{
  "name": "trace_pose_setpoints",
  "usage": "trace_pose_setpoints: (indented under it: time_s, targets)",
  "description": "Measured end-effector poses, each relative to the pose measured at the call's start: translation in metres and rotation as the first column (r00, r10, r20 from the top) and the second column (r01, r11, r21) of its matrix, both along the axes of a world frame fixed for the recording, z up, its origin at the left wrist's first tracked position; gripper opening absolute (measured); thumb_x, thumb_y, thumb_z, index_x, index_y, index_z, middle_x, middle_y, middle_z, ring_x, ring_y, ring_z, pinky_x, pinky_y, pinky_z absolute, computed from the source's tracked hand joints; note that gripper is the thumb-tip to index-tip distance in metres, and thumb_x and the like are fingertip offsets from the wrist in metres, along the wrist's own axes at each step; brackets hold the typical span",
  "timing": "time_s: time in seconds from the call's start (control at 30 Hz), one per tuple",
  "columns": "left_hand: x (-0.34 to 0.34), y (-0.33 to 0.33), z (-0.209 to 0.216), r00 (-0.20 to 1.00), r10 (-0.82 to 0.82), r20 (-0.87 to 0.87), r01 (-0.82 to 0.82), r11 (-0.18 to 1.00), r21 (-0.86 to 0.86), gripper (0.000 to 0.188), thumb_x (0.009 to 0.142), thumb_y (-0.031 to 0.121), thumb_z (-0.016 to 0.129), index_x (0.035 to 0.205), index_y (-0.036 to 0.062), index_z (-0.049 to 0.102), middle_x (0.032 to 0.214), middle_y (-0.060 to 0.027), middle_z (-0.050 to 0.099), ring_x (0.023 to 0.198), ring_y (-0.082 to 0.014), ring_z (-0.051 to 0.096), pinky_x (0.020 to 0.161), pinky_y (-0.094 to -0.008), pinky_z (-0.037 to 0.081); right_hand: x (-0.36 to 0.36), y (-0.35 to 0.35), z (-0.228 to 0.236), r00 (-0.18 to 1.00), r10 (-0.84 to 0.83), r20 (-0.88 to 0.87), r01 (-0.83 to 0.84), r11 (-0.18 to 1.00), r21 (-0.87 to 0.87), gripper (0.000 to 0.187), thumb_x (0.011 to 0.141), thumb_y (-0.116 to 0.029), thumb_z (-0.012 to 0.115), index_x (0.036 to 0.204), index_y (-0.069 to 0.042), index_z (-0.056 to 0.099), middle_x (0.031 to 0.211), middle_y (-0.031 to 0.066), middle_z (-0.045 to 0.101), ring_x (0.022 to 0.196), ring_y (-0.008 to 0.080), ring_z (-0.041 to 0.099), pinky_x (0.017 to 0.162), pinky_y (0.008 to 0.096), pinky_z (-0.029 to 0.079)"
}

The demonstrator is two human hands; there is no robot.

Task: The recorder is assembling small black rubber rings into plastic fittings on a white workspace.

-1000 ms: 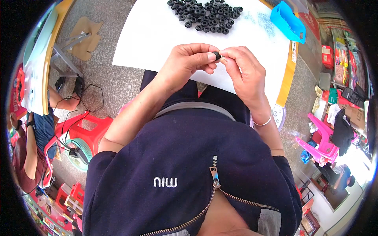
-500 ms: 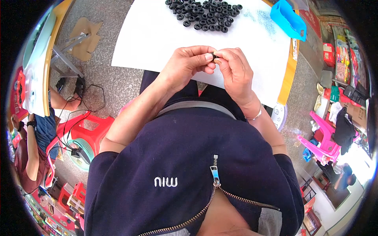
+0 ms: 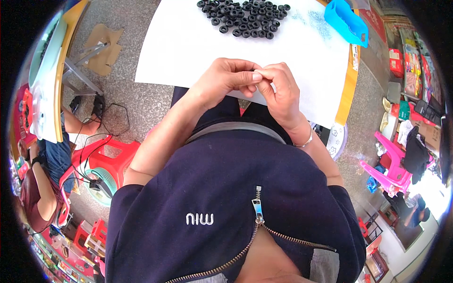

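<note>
Over the near edge of the white tabletop sheet (image 3: pixel 179 52), my two hands meet at the fingertips. My left hand (image 3: pixel 224 82) pinches with thumb and forefinger, its other fingers curled beneath. Pressed against it from the right is my right hand (image 3: pixel 282 92), thumb and fingers also pinched. The small black ring seen between them half a second ago is now covered by the fingers. A loose heap of small black rings (image 3: pixel 255 34), thick-walled with a hole through the middle, lies at the far side of the sheet.
A blue plastic tray (image 3: pixel 347 23) stands at the table's far right corner, near blue specks on the sheet. To my left are a red plastic stool (image 3: pixel 111 151) with trailing cables, another table, and a seated person (image 3: pixel 45 184). A pink stool (image 3: pixel 389 165) stands on the right.
My fingers have closed over the black ring, so it no longer shows. Both hands have shifted slightly toward me. The heap and the tray stay put.
</note>
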State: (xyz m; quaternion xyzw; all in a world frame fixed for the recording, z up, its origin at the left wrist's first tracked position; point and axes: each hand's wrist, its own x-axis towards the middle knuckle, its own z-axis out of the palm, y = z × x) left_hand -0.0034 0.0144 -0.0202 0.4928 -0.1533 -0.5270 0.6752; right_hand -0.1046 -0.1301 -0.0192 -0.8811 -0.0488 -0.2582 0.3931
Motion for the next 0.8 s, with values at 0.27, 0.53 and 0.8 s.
trace_pose_setpoints:
  time_s: [0.27,0.53,0.8]
  targets:
    - [-0.001,0.000,-0.001,0.997,0.053,-0.060,-0.052,0.998,0.020,0.030,0.094,0.018,0.053,0.113,-0.0048,0.057,0.083,-0.0046,0.061,0.064,-0.0091,0.054,0.059,-0.0216,0.047,-0.004,-0.009,0.007,0.971,-0.003,-0.240,0.052,0.978,0.200,0.022,0.080,-0.010,0.067,0.098,-0.004,0.056,0.090,0.0069,0.055,0.079,0.0177,0.053,0.070,0.0290,0.045]
    - [-0.013,-0.005,0.008,0.954,0.199,-0.223,-0.219,0.973,-0.069,0.026,0.096,0.016,0.047,0.109,-0.0043,0.056,0.081,-0.0022,0.056,0.062,-0.0079,0.046,0.054,-0.0216,0.040,0.008,0.015,0.008,0.976,0.093,-0.197,0.036,0.823,0.567,0.025,0.088,-0.012,0.059,0.110,-0.001,0.055,0.108,0.0097,0.051,0.094,0.0177,0.054,0.084,0.0295,0.045]
    - [-0.013,-0.003,0.004,0.929,0.089,-0.359,-0.177,0.959,-0.220,0.031,0.095,0.026,0.050,0.107,-0.0011,0.057,0.082,-0.0026,0.058,0.067,-0.0110,0.053,0.061,-0.0233,0.043,0.003,0.010,0.018,0.962,0.119,-0.247,0.027,0.857,0.515,0.029,0.083,-0.010,0.062,0.110,-0.001,0.056,0.108,0.0113,0.052,0.097,0.0210,0.054,0.086,0.0317,0.045]
